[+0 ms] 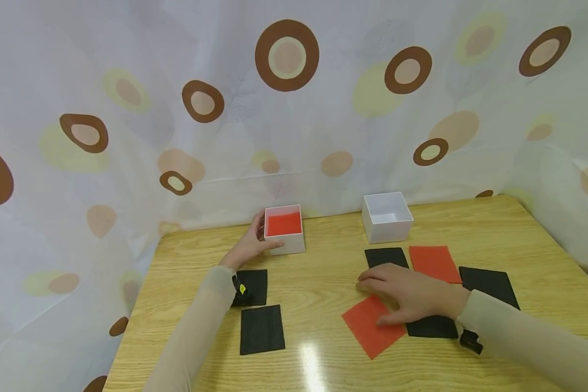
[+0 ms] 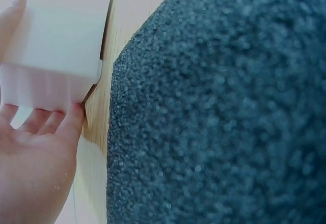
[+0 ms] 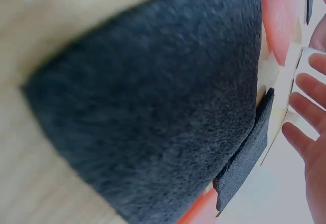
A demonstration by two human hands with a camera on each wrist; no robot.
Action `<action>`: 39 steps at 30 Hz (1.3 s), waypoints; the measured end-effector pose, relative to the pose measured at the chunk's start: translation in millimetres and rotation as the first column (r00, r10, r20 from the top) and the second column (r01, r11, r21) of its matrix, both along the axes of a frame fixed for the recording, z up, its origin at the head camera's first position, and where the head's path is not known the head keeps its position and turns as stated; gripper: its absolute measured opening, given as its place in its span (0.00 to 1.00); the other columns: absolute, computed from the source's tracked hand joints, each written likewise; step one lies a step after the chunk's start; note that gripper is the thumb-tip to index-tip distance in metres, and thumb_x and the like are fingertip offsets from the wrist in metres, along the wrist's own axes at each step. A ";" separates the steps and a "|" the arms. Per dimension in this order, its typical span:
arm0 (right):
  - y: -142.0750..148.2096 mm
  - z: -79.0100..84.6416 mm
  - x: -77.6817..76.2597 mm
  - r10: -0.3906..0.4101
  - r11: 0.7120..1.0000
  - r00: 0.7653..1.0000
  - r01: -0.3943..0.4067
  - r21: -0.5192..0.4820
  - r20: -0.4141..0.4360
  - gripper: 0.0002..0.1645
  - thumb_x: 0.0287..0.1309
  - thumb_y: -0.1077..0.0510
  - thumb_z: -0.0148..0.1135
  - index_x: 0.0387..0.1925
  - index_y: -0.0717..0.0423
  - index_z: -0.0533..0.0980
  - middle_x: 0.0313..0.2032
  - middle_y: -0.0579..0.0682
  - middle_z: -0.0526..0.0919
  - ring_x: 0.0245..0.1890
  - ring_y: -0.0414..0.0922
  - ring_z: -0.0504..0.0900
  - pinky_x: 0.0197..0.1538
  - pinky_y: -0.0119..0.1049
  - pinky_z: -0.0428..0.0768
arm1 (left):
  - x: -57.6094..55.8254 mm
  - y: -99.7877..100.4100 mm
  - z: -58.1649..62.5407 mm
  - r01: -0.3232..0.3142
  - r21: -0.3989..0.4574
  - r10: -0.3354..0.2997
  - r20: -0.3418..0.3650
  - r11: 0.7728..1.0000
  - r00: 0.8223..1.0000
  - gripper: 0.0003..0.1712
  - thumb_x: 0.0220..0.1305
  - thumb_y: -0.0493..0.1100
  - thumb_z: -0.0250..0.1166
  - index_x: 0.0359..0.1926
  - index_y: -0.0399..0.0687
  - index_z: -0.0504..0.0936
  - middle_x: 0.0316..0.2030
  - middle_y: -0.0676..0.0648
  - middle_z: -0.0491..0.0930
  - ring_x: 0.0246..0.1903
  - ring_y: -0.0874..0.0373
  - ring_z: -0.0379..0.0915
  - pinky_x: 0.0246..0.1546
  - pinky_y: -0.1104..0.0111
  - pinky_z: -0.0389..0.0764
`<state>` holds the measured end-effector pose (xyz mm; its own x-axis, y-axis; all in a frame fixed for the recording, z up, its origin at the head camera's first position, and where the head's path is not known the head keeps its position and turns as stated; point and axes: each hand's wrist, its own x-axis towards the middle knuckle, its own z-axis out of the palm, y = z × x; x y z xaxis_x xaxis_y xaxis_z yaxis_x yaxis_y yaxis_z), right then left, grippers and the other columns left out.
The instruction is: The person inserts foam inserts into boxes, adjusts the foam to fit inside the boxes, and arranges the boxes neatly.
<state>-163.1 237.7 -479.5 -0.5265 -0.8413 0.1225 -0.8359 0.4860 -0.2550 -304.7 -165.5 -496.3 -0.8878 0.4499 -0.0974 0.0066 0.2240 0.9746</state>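
Note:
My left hand (image 1: 250, 246) grips a small white box (image 1: 287, 243), thumb along its front and fingers at its left side. A red square (image 1: 284, 224) lies inside that box. In the left wrist view the fingers bend against the white box (image 2: 56, 46). My right hand (image 1: 406, 291) is over a red felt-like square (image 1: 371, 332), its thumb above the square's right part; whether it touches cannot be told. The right wrist view shows the right hand's fingers (image 3: 307, 109) spread and holding nothing. Black squares lie partly under both forearms.
A second white box (image 1: 387, 220) stands at the back right. Another red square (image 1: 433, 263) lies among black squares (image 1: 490, 283) on the right. Two more black squares (image 1: 262, 330) lie on the left of the wooden table (image 1: 318, 294). A patterned curtain (image 1: 323, 120) hangs behind.

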 end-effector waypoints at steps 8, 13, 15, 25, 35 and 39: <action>6.8 0.1 14.6 0.051 0.996 0.998 -0.047 0.079 -0.042 0.51 0.59 0.23 0.64 0.70 0.53 0.73 0.69 0.51 0.74 0.69 0.51 0.72 0.67 0.56 0.72 | 1.1 -0.1 0.4 -0.007 -0.009 0.007 -0.003 1.000 1.000 0.61 0.64 0.41 0.76 0.83 0.59 0.42 0.77 0.49 0.57 0.77 0.48 0.54 0.77 0.52 0.59; 9.1 -0.3 16.8 0.072 0.991 0.994 -0.063 0.114 -0.080 0.54 0.59 0.21 0.63 0.71 0.55 0.71 0.71 0.52 0.73 0.70 0.52 0.70 0.67 0.57 0.70 | 0.9 -0.2 0.2 -0.007 -0.001 0.007 -0.002 1.000 1.000 0.61 0.65 0.39 0.75 0.84 0.58 0.42 0.78 0.48 0.55 0.78 0.47 0.52 0.77 0.51 0.59; 9.6 -0.4 16.9 0.077 0.991 0.994 -0.067 0.120 -0.083 0.54 0.59 0.21 0.62 0.72 0.55 0.71 0.71 0.53 0.72 0.70 0.52 0.70 0.66 0.58 0.71 | 1.0 0.0 0.5 -0.006 -0.004 0.006 -0.003 1.000 1.000 0.60 0.65 0.39 0.74 0.84 0.58 0.41 0.79 0.47 0.54 0.78 0.47 0.51 0.77 0.51 0.58; 9.6 -3.0 15.2 0.084 0.989 0.991 -0.070 0.127 -0.104 0.54 0.59 0.21 0.62 0.71 0.55 0.71 0.69 0.52 0.74 0.69 0.53 0.72 0.66 0.58 0.71 | 1.5 1.4 0.4 -0.006 0.003 0.006 0.004 1.000 1.000 0.60 0.65 0.39 0.74 0.84 0.58 0.41 0.79 0.47 0.54 0.78 0.47 0.52 0.77 0.50 0.58; 6.7 -0.3 15.9 0.079 0.988 0.995 -0.070 0.138 -0.060 0.52 0.60 0.23 0.63 0.71 0.55 0.71 0.67 0.49 0.75 0.66 0.49 0.73 0.67 0.55 0.73 | 1.5 -0.2 -1.4 -0.012 -0.019 0.012 -0.012 1.000 1.000 0.62 0.65 0.42 0.75 0.84 0.56 0.41 0.79 0.47 0.54 0.79 0.46 0.50 0.77 0.50 0.57; 6.8 1.3 15.6 0.069 0.988 0.997 -0.064 0.144 -0.027 0.55 0.58 0.21 0.63 0.72 0.54 0.71 0.66 0.47 0.73 0.65 0.48 0.72 0.67 0.56 0.73 | 0.7 0.0 -2.0 -0.010 -0.012 0.010 -0.016 1.000 1.000 0.61 0.64 0.42 0.76 0.84 0.58 0.42 0.79 0.48 0.55 0.78 0.47 0.52 0.77 0.51 0.58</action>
